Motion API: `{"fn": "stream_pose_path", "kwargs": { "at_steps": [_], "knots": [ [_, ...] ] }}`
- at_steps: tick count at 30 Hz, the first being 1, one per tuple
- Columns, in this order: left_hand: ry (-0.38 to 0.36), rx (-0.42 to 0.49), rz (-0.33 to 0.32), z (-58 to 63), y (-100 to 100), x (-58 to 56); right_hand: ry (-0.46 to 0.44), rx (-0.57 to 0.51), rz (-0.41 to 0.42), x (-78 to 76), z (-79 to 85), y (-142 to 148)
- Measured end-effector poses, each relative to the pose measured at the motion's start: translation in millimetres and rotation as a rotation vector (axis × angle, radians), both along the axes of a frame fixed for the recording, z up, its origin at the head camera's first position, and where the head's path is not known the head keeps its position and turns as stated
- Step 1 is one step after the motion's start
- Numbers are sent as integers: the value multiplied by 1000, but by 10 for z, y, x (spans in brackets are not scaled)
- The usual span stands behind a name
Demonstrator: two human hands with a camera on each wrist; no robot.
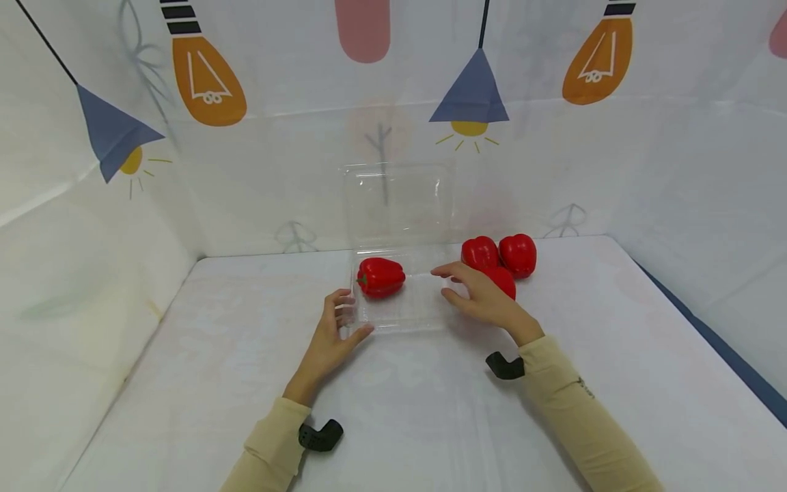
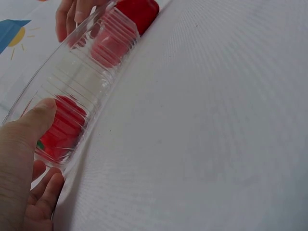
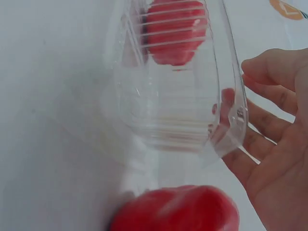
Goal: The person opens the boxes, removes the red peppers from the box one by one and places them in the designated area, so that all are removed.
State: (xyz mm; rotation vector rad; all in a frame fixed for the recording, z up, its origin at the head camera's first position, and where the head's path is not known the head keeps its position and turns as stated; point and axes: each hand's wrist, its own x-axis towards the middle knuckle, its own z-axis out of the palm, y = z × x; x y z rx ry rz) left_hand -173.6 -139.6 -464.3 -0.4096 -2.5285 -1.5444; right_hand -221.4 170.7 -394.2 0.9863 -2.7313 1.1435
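Observation:
A clear plastic clamshell box [image 1: 421, 304] stands on the table with its lid [image 1: 396, 208] raised at the back. One red bell pepper [image 1: 381, 277] lies on its side in the left part of the tray. My left hand [image 1: 328, 345] holds the near left corner, thumb on the front wall and fingers along the left side. Over the box's right edge is my right hand [image 1: 488, 297], its fingers loosely bent and holding nothing. Beside it, right of the box, are three more red bell peppers [image 1: 518, 255], one partly hidden by that hand.
The white-covered table [image 1: 258, 301] extends around the box. Behind it hangs a white cloth [image 1: 277, 178] printed with lamps and bulbs, near the raised lid. Cloth walls also stand at left and right. A black wrist mount [image 1: 505, 366] sits at each cuff.

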Motion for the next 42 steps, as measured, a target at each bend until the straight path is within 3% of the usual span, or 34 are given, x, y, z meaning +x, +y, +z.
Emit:
{"fn": "stream_pose_path", "kwargs": {
  "at_steps": [7,18,42],
  "knots": [
    [16,13,2,-13,-16,3,-48,7,18,-10,-37,-147],
    [19,21,-8,-4,12,-11,-6,2,28,15,-44,-243],
    [-12,8,3,-3,1,2,-15,103,-59,17,-66,-510]
  ]
}}
